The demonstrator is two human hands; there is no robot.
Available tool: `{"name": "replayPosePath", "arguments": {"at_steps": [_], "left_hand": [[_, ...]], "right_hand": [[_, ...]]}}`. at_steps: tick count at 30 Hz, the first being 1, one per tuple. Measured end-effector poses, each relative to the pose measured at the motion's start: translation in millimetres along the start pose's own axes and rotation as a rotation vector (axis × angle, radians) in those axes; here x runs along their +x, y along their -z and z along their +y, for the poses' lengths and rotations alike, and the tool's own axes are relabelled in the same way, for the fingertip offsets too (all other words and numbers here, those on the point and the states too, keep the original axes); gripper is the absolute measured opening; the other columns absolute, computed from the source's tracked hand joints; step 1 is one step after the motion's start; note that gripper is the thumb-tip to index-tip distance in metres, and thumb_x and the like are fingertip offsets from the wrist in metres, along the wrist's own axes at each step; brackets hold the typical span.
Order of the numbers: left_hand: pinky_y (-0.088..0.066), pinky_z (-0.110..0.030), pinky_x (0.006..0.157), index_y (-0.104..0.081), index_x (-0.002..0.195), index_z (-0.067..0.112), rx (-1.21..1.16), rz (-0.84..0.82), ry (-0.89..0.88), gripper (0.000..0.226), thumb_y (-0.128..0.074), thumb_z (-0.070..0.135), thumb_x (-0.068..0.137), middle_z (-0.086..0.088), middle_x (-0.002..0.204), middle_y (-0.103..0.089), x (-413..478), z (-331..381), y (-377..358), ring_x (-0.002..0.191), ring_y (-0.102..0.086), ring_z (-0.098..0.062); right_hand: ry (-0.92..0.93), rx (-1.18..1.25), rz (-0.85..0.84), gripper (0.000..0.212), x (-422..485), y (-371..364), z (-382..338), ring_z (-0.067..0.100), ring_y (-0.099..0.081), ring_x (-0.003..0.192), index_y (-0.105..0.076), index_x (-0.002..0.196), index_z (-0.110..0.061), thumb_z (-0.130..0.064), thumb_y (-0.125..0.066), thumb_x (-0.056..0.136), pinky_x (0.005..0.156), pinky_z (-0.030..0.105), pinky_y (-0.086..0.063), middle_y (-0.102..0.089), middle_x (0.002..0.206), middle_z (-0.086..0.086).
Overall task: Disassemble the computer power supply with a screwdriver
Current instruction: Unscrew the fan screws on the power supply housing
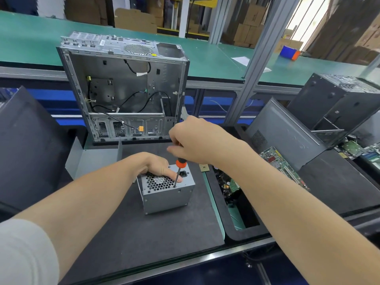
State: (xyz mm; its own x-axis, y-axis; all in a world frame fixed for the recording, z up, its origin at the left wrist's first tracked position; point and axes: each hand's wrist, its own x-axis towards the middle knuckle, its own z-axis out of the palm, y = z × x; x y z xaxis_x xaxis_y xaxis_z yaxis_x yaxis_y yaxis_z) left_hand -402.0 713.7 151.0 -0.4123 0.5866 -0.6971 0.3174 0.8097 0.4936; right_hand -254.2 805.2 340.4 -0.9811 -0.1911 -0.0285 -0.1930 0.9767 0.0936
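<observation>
Two hands working: left hand (156, 167) clasps PSU (166, 199), steadying it on surface (144, 233); right hand (191, 140) grips screwdriver (178, 171) near-upright, tip on its top

Screwdriver (181, 162) handle top hidden in right hand (193, 140); tip seating unclear; left hand (156, 166) covers power supply (167, 200) far edge.

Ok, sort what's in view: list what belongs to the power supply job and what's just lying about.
In the job: power supply, screwdriver, left hand holding the supply, right hand gripping the screwdriver.
Lying about: open computer case, circuit boards, dark tower cases, blue bin.
</observation>
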Motion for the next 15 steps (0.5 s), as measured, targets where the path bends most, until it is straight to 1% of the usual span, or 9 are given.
{"name": "replayPosePath", "arguments": {"at_steps": [2,4,6,7,9,11,13,14,15], "left_hand": [[-0.025,-0.049,0.126,-0.031,0.161,0.008,-0.009,0.007,-0.017,0.123,-0.078,0.076,0.07,-0.008,0.167,-0.031,-0.7,-0.2,-1.1,0.152,-0.031,-0.03],[-0.023,-0.05,0.127,-0.029,0.163,0.011,-0.015,-0.002,-0.037,0.124,-0.078,0.076,0.069,-0.007,0.17,-0.027,-1.1,0.1,-2.2,0.155,-0.027,-0.03],[-0.025,-0.049,0.126,-0.032,0.161,0.011,-0.01,0.004,-0.035,0.116,-0.078,0.073,0.075,-0.007,0.168,-0.03,0.0,0.0,-2.7,0.153,-0.029,-0.03],[-0.026,-0.049,0.125,-0.034,0.16,0.01,-0.007,0.018,-0.032,0.111,-0.077,0.071,0.078,-0.008,0.167,-0.032,0.9,-0.4,-2.9,0.152,-0.031,-0.031],[-0.029,-0.049,0.124,-0.037,0.158,0.009,-0.001,0.043,-0.027,0.106,-0.077,0.068,0.08,-0.009,0.164,-0.037,1.1,-1.1,-2.5,0.15,-0.035,-0.032],[-0.029,-0.049,0.124,-0.037,0.158,0.009,-0.008,0.045,-0.033,0.11,-0.079,0.07,0.077,-0.009,0.163,-0.038,0.8,-0.7,-2.5,0.149,-0.036,-0.031],[-0.028,-0.048,0.125,-0.037,0.159,0.012,0.0,0.023,-0.048,0.12,-0.079,0.076,0.067,-0.006,0.165,-0.037,-0.2,-0.4,-2.6,0.15,-0.035,-0.029],[-0.026,-0.048,0.126,-0.035,0.16,0.013,0.002,0.006,-0.045,0.123,-0.077,0.077,0.064,-0.005,0.167,-0.034,-0.5,-0.5,-2.3,0.152,-0.032,-0.028],[-0.024,-0.048,0.126,-0.032,0.162,0.013,0.0,-0.007,-0.039,0.124,-0.078,0.077,0.065,-0.004,0.168,-0.03,-0.3,-0.7,-2.0,0.154,-0.029,-0.028]], "right_hand": [[0.102,0.044,-0.08,0.02,-1.8,6.4,4.5,0.022,-0.064,0.081,-0.065,0.092,-0.017,-0.035,-0.064,0.098,0.062,0.033,-0.051,-0.062,0.081,-0.003],[0.178,0.117,-0.131,0.009,-4.7,12.2,9.6,0.014,-0.06,0.085,-0.067,0.093,-0.023,-0.03,-0.071,0.092,0.07,0.032,-0.053,-0.062,0.085,-0.01],[0.248,0.157,-0.15,0.011,-7.0,17.3,12.4,0.008,-0.057,0.085,-0.069,0.092,-0.025,-0.024,-0.078,0.086,0.069,0.022,-0.048,-0.062,0.086,-0.014],[0.287,0.162,-0.152,0.015,-6.4,18.4,14.7,0.007,-0.056,0.085,-0.07,0.092,-0.026,-0.019,-0.079,0.083,0.069,0.021,-0.046,-0.063,0.086,-0.015],[0.339,0.16,-0.147,0.023,-6.1,19.5,15.4,0.007,-0.056,0.088,-0.071,0.094,-0.027,-0.011,-0.078,0.08,0.075,0.025,-0.048,-0.063,0.088,-0.016],[0.361,0.159,-0.147,0.028,-7.2,17.5,15.4,0.008,-0.056,0.089,-0.071,0.096,-0.026,-0.005,-0.074,0.079,0.078,0.027,-0.049,-0.065,0.089,-0.016],[0.299,0.146,-0.135,0.015,-10.2,13.3,13.7,0.011,-0.057,0.085,-0.068,0.095,-0.025,-0.016,-0.072,0.083,0.072,0.028,-0.049,-0.064,0.087,-0.014],[0.232,0.098,-0.097,0.012,-11.3,11.4,12.2,0.014,-0.057,0.08,-0.064,0.09,-0.024,-0.032,-0.072,0.087,0.064,0.031,-0.046,-0.061,0.082,-0.011],[0.14,0.014,-0.048,0.031,-11.2,8.1,10.4,0.016,-0.054,0.071,-0.057,0.081,-0.022,-0.051,-0.067,0.09,0.056,0.03,-0.041,-0.055,0.077,-0.008]]}}
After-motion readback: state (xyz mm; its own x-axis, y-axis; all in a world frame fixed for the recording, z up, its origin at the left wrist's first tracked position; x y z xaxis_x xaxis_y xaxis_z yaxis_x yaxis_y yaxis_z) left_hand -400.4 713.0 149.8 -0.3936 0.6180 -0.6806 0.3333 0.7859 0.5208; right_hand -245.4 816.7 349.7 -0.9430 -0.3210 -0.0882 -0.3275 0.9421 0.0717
